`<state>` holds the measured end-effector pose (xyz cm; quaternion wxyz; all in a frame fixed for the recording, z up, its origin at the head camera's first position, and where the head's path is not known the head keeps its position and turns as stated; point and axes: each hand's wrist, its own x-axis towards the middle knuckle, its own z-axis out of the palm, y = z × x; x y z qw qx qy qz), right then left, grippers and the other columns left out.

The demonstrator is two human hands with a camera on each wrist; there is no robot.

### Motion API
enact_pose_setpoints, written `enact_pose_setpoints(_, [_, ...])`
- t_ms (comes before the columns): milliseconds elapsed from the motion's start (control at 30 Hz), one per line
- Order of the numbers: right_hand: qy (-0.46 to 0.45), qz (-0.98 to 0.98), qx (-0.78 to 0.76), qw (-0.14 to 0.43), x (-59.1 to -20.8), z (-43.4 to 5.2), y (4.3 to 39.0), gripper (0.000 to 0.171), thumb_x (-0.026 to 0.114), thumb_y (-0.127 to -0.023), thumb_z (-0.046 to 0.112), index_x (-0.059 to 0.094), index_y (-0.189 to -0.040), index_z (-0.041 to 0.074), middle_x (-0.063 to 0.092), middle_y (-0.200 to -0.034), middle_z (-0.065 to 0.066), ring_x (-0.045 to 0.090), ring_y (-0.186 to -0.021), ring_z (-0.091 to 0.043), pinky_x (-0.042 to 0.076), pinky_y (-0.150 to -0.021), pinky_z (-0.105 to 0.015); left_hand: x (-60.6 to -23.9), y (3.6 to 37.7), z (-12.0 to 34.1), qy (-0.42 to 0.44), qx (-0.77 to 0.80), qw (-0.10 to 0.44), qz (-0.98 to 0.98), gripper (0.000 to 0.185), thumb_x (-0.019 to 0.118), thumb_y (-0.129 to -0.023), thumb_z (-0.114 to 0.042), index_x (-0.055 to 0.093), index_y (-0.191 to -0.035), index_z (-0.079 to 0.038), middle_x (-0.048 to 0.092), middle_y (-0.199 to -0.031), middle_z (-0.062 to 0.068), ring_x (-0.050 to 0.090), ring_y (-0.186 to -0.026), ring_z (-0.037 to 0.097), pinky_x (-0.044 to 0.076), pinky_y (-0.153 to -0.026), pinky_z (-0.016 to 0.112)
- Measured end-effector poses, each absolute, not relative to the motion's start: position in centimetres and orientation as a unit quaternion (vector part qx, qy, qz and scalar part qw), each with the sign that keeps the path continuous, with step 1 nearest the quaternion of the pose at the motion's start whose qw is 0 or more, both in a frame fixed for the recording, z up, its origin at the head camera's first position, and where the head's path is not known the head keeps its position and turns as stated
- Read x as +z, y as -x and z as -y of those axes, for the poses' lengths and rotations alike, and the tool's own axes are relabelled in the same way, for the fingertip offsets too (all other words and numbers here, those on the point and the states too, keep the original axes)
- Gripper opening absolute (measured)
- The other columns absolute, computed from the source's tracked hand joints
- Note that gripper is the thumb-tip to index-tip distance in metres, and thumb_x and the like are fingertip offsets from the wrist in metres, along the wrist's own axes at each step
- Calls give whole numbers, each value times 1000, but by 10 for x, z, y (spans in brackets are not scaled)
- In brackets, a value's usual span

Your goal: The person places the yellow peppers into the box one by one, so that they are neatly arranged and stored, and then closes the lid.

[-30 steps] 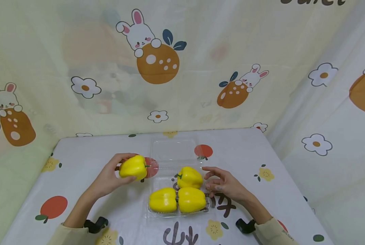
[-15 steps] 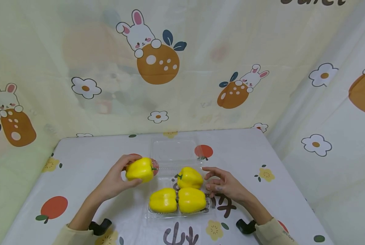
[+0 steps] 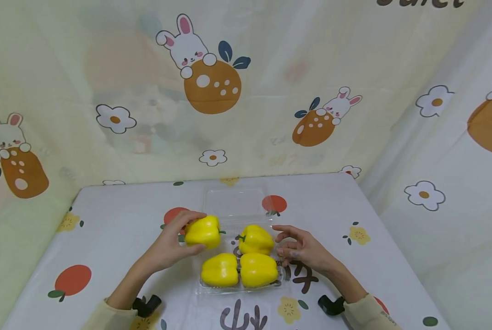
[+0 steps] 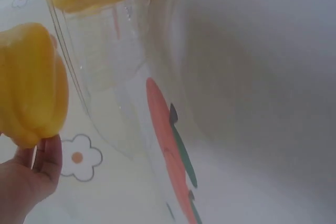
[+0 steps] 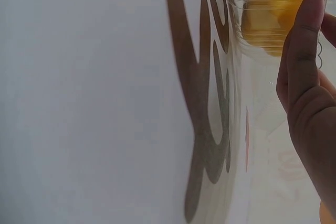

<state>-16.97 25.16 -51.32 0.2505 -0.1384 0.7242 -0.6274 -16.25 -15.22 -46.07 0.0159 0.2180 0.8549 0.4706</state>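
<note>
In the head view, my left hand (image 3: pixel 172 247) grips a yellow bell pepper (image 3: pixel 204 232) between thumb and fingers, its green stem toward the right. It is held over the back left of a clear plastic clamshell box (image 3: pixel 213 289). Three more yellow bell peppers sit in the box: one back right (image 3: pixel 256 239), one front left (image 3: pixel 219 270), one front right (image 3: pixel 259 270). My right hand (image 3: pixel 305 250) rests at the box's right side with loosely bent fingers. In the right wrist view, its fingers (image 5: pixel 304 59) lie against the ribbed wall; whether they pinch the rim is unclear.
The box's clear lid (image 3: pixel 235 201) lies folded back on the far side. A white cloth (image 3: pixel 118 220) printed with fruit and flowers covers the table. Patterned curtains (image 3: pixel 262 128) stand behind and at the sides. Black wrist camera mounts (image 3: pixel 331 305) show on both wrists.
My left hand has carried its bell pepper to the right and slightly nearer, from beside the box to over its back left part. My right hand and the other peppers have stayed put.
</note>
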Motion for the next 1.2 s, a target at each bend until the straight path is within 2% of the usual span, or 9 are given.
enact_pose_setpoints(367, [138, -712, -638, 258, -513, -250, 169, 74, 73, -99, 11, 35, -163, 4, 46, -136, -29, 68, -78, -15, 65, -76, -28, -463, 157, 138, -212, 478, 39, -852, 69, 89, -84, -21, 58, -146, -26, 56, -147, 3, 58, -125, 24, 54, -106, 49])
enact_pose_setpoints(900, [148, -715, -636, 250, -514, -252, 169, 74, 72, -100, 10, 35, -163, 4, 45, -135, -31, 68, -76, -14, 65, -76, -27, -466, 159, 127, -210, 467, 38, -858, 70, 90, -83, -20, 60, -145, -25, 55, -150, 6, 57, -132, 31, 54, -109, 58])
enact_pose_setpoints(1200, [142, -721, -630, 250, -512, -251, 169, 73, 73, -99, 11, 36, -162, 4, 45, -136, -31, 68, -78, -15, 65, -76, -28, -467, 162, 123, -205, 458, 48, -864, 69, 90, -83, -23, 60, -146, -25, 56, -148, 3, 57, -133, 28, 51, -114, 57])
